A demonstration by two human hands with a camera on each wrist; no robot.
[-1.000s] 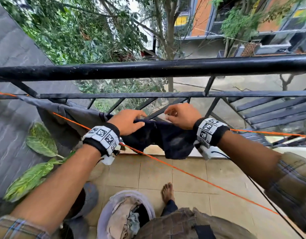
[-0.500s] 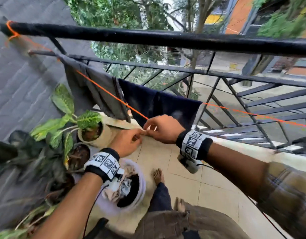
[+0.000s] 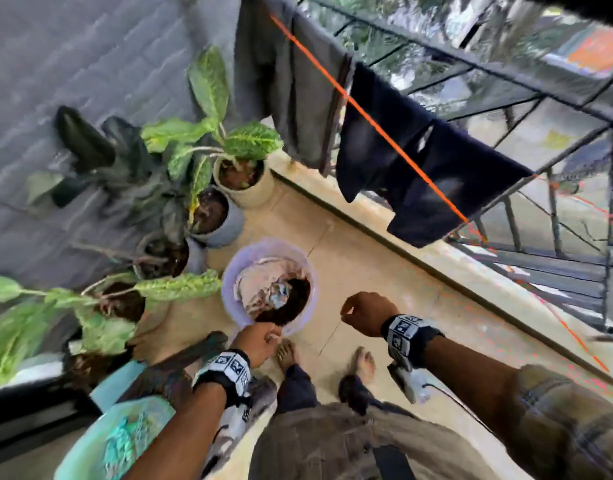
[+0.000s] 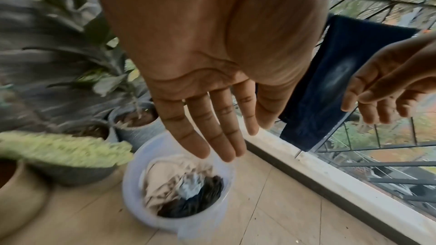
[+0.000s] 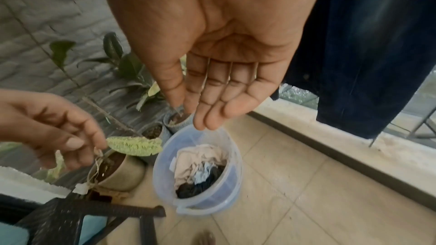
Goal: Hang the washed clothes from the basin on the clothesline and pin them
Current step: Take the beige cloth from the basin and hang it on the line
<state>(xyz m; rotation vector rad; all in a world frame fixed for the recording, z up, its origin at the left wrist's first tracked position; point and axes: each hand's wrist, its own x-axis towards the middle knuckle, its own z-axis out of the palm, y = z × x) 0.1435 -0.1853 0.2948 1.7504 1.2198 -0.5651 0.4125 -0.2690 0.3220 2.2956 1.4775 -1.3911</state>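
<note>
A translucent lilac basin [image 3: 263,241] stands on the tiled floor with beige, pale blue and dark clothes [image 3: 263,289] bunched inside. My left hand [image 3: 260,341] hovers just above its near rim, fingers straight and empty in the left wrist view [image 4: 212,128]. My right hand [image 3: 362,313] hangs to the right of the basin, palm open and holding nothing [image 5: 219,96]. Above, the orange clothesline [image 3: 367,116] carries a navy garment [image 3: 402,161] and a grey garment [image 3: 291,91].
Several potted plants [image 3: 242,168] crowd the grey wall left of the basin. The black railing [image 3: 506,81] and a low kerb run behind the line. A teal tub [image 3: 118,441] sits at lower left beside a black wicker frame [image 5: 94,217]. My bare feet [image 3: 287,355] stand by the basin.
Both hands let go of the navy garment on the line and dropped to the basin. The head view swung down from the railing to the floor.
</note>
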